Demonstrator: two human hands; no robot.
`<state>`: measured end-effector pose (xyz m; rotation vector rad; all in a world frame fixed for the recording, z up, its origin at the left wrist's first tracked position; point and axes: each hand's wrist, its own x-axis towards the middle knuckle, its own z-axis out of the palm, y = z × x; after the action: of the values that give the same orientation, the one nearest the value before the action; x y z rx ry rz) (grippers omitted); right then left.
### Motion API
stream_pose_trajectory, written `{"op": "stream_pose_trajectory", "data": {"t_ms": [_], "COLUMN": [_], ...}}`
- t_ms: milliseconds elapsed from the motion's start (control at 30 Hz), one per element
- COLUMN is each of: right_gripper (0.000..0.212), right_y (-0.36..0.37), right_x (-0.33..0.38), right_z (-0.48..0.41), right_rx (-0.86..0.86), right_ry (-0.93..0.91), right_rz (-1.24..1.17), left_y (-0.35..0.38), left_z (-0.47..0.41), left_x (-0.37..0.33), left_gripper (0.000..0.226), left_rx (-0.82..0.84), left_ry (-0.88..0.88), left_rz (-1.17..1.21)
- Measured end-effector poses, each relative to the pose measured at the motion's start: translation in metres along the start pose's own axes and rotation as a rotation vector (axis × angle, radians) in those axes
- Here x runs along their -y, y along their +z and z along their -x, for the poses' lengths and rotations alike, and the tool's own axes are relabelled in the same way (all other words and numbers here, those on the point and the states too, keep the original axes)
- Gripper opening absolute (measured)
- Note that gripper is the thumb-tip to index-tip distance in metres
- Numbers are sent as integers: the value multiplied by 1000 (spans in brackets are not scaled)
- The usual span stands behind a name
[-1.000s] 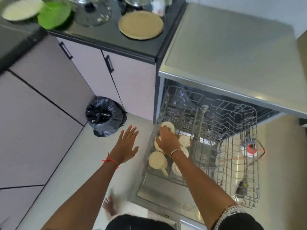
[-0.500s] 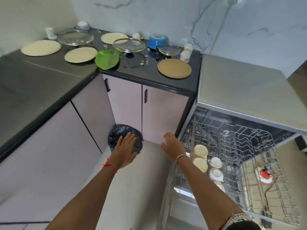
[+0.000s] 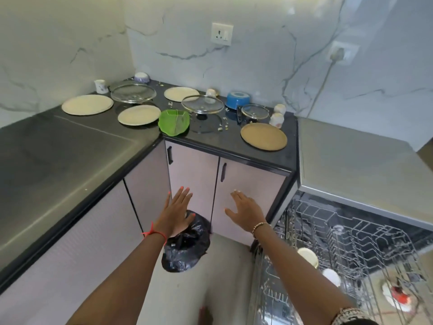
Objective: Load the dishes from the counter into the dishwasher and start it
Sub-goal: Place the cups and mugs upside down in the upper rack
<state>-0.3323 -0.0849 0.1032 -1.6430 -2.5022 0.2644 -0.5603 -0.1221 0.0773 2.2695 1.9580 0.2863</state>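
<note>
Head view: left hand (image 3: 176,213) and right hand (image 3: 246,213) are spread flat and empty. Reaching toward twelve o'clock, a sleeve could sweep the brown plate (image 3: 263,136) off the counter (image 3: 70,146) edge.

White marble-look walls (image 3: 257,62) with grey veins meet in the corner. A wall socket (image 3: 222,34) sits high on the back wall, and a second socket (image 3: 342,53) to its right has a cord hanging down. The dark L-shaped worktop (image 3: 58,156) runs over pale pink cupboard doors (image 3: 248,193) with black handles. Grey floor (image 3: 182,289) below, with a black bin bag (image 3: 187,249) in the corner. Soft, even light.
</note>
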Motion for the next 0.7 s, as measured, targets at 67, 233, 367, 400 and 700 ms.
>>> {"op": "stream_pose_trajectory", "data": {"t_ms": [67, 233, 367, 400, 700], "right_gripper": [62, 63, 62, 62, 57], "right_y": [1, -4, -18, -22, -45], "right_x": [-6, -28, -51, -59, -125], "right_z": [-18, -76, -117, -125, -188], "right_rx": [8, -25, -63, -80, -156], "right_ry": [17, 50, 63, 67, 177], "right_rz": [4, -23, -40, -44, -73], "left_y": [-3, -11, -15, -15, -23], "left_z": [-20, -85, -139, -153, -256], "left_x": [7, 24, 30, 29, 16], "left_gripper": [65, 63, 63, 63, 62], "left_rx": [13, 16, 21, 4, -20], "left_ry": [9, 10, 25, 28, 124], "left_rz": [-7, -7, -14, -5, 33]}}
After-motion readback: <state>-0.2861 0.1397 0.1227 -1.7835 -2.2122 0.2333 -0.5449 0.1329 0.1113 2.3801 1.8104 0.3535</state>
